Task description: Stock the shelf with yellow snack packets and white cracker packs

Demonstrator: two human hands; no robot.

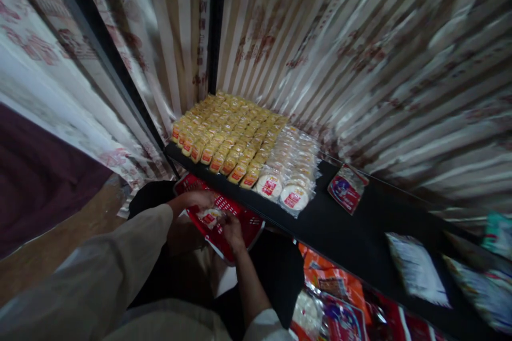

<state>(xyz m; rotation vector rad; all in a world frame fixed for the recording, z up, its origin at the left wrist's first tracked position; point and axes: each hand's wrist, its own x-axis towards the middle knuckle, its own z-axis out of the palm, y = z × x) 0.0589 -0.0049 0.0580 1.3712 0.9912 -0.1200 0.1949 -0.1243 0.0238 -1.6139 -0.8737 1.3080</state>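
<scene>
A red plastic basket rests at my lap, below the shelf edge. Over it I hold a clear-wrapped white round cake with a red label. My left hand is closed at the packet's far left side, its fingertips partly hidden. At the right end of the wrapper, my right hand pinches the edge. Just beyond the basket stand tight rows of yellow wrapped cakes. Beside them are two rows of white wrapped cakes, with red labels on the front ones.
The black shelf runs off to the right, carrying a red and purple packet and a white bag. Orange packets lie on a lower level. Striped curtains and a dark post close off the back.
</scene>
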